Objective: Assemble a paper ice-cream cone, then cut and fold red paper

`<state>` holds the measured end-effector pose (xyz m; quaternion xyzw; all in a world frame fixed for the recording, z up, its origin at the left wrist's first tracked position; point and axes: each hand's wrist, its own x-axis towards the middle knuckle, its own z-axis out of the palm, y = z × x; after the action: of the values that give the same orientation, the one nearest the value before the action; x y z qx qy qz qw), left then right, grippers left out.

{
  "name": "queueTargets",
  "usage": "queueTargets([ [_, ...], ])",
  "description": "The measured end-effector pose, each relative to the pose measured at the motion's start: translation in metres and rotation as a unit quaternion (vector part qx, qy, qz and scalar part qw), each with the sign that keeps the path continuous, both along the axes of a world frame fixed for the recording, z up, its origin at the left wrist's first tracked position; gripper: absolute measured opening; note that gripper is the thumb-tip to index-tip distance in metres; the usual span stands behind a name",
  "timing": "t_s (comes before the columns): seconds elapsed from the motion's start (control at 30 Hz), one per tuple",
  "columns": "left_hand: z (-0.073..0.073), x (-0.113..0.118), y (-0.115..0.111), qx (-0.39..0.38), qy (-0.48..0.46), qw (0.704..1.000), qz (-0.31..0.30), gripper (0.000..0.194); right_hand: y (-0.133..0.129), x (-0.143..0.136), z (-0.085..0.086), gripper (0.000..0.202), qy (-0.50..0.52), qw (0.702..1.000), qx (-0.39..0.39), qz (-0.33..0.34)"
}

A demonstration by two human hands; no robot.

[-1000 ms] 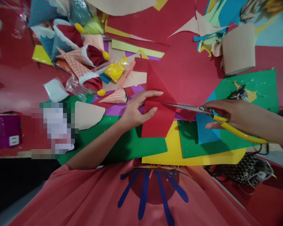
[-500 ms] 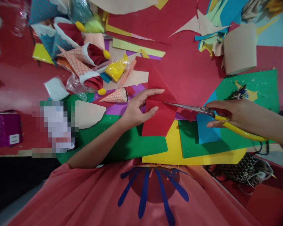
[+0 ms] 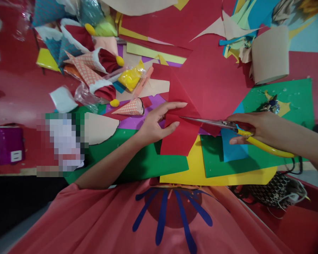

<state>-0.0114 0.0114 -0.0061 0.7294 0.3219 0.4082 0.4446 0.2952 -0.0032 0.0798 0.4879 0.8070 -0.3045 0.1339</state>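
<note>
My right hand [image 3: 247,127] is closed round the yellow-handled scissors [image 3: 245,133], whose blades point left and lie across a piece of red paper [image 3: 178,139]. The blades look closed or nearly so. My left hand [image 3: 159,123] touches the left side of that red paper, index finger above the blade tip and thumb below it, the two fingers apart. A small checkered cone [image 3: 131,107] lies to the left of this hand. Beneath the red paper are green [image 3: 137,160] and yellow [image 3: 198,169] sheets.
Checkered cones with red fabric [image 3: 88,74] lie at the upper left beside a yellow packet [image 3: 132,77]. A beige paper cylinder [image 3: 270,54] and paper scraps are at the upper right. A purple case [image 3: 6,145] sits at the far left.
The scissors and my right hand have moved slightly left. The red paper has shifted a little to the right, and my left hand's fingertips have moved slightly right and down.
</note>
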Motion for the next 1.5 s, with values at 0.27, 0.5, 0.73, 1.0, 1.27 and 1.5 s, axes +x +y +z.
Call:
queueTargets([
  [0.27,0.003,0.001,-0.002,-0.001,0.008,1.0,-0.007,0.038,0.001,-0.009,0.003,0.073,0.005,1.0,-0.022,-0.015],
  [0.5,0.002,0.001,-0.001,-0.004,-0.003,1.0,-0.011,0.039,-0.001,-0.008,0.0,0.075,0.022,1.0,-0.003,-0.016],
  [0.73,0.0,0.001,-0.001,-0.008,0.003,1.0,-0.004,0.04,-0.001,-0.01,-0.001,0.074,0.016,1.0,0.017,-0.008],
  [1.0,0.001,0.004,-0.004,-0.02,0.012,1.0,-0.016,0.04,0.001,-0.018,0.0,0.076,-0.001,0.999,-0.029,-0.031],
  [1.27,-0.001,0.003,-0.003,-0.008,-0.002,1.0,-0.02,0.04,0.005,-0.027,0.004,0.072,0.014,0.998,-0.057,-0.036],
  [1.5,0.0,0.003,-0.003,-0.017,0.021,0.999,-0.026,0.041,0.001,-0.022,-0.002,0.07,0.035,0.998,-0.03,-0.038],
])
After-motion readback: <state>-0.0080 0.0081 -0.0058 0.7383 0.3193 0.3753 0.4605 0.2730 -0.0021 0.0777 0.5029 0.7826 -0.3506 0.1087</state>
